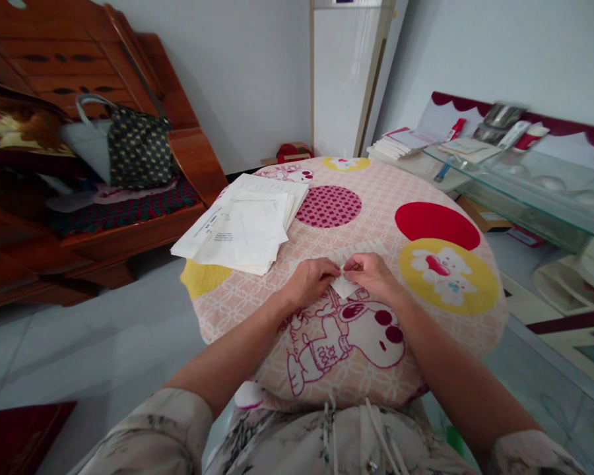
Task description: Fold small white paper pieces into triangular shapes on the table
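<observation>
Both my hands meet over a small sheet of white paper [345, 286] near the middle of the round table. The sheet comes to a point on the side toward me, and it looks folded there. My left hand [313, 280] pinches its left side, fingertips closed. From the other side, my right hand [369, 270] closes thumb and fingers on the paper, almost touching the left fingertips. Part of the sheet lies behind my fingers and is hidden. A loose stack of printed papers [242, 227] lies to the left and farther back.
A patterned cloth [455, 336] covers the table. Left stands a wooden bench [188, 158] with a dark patterned bag [138, 146]. On the right is a glass shelf [534, 188] with cups and containers, beside a pile of booklets [400, 142]. A white cabinet [344, 79] stands behind.
</observation>
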`<action>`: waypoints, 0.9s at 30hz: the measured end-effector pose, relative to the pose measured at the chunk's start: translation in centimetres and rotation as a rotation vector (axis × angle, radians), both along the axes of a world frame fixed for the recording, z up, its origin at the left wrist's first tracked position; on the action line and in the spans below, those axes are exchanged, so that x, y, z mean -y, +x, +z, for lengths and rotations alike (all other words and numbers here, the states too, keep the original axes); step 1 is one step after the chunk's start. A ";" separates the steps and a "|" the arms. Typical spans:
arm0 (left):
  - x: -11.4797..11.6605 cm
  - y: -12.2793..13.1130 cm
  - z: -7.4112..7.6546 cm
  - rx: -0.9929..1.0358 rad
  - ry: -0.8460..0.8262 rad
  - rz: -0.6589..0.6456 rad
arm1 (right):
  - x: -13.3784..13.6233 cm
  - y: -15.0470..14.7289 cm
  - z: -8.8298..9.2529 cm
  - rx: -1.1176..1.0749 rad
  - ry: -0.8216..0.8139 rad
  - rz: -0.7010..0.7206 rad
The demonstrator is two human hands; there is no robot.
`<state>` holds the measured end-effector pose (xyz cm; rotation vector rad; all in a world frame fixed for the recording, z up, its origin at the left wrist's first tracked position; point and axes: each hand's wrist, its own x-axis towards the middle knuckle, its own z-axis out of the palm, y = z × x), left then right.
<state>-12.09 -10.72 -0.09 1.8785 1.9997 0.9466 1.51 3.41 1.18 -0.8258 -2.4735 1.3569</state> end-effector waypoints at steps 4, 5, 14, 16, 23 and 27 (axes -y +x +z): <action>0.0 -1.9 0.1 0.220 -0.059 0.152 | 0.3 0.1 -0.1 0.027 0.130 -0.020; 0.0 -2.1 0.1 0.282 -0.079 0.192 | 0.4 0.0 0.0 0.034 0.143 -0.024; 0.1 -2.0 0.5 0.432 -0.162 0.297 | 0.7 -0.3 -0.1 0.072 0.161 -0.056; 0.0 -1.8 0.8 0.361 -0.146 0.292 | 0.8 -0.5 -0.2 0.080 0.178 -0.058; -0.6 -0.4 0.9 0.138 -0.170 0.298 | 1.5 -1.1 0.7 0.161 0.279 -0.068; -0.7 -0.4 0.6 0.073 -0.179 0.286 | 2.0 -1.5 1.0 0.206 0.367 -0.066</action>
